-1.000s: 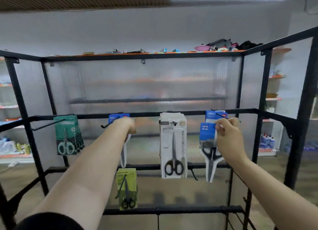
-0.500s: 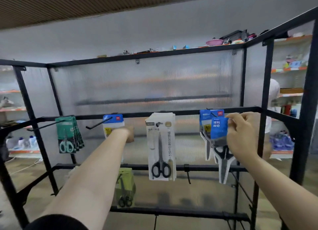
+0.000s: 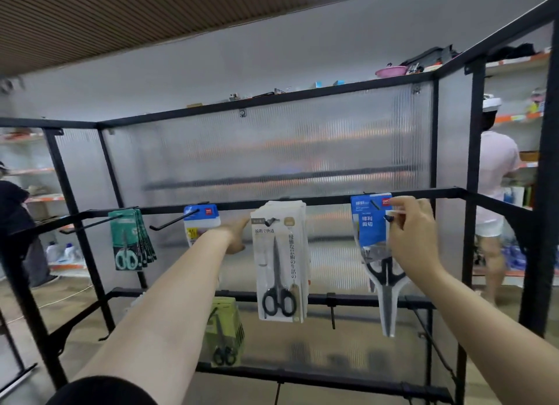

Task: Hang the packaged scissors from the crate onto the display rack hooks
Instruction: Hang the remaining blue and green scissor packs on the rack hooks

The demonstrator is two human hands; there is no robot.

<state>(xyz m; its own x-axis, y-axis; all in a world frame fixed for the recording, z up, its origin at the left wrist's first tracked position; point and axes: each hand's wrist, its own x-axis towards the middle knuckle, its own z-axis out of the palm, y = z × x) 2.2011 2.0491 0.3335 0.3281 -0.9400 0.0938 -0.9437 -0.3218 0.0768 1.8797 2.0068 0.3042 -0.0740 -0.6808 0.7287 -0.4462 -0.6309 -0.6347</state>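
Right hand (image 3: 414,241) grip: thumb and fingers pinched on the top right corner of a blue pack (image 3: 369,229), right by its hang hole. The pack is held upright against the hook (image 3: 375,204) on the upper rail (image 3: 317,199) of the rack, scissors blades pointing down. Whether the hole is fully threaded onto the hook cannot be told; the wire is seen crossing the card top. Left hand (image 3: 237,236) is reached out between a blue-topped pack (image 3: 201,223) and the white packs (image 3: 279,262), fingertips hidden behind the white card edge, so its grip cannot be told. Green packs (image 3: 128,238) are hung further left, lime packs (image 3: 225,329) on the lower rail. The crate is not in view. A person (image 3: 496,162) is seen standing beyond the rack on the right. Risks, as judged: if the pinch is let go before the hole is seated past the hook tip, the pack could slide off and drop, being bottom-heavy. A sideways tug could tear the card hole. A swing on release could knock the white packs just beside.
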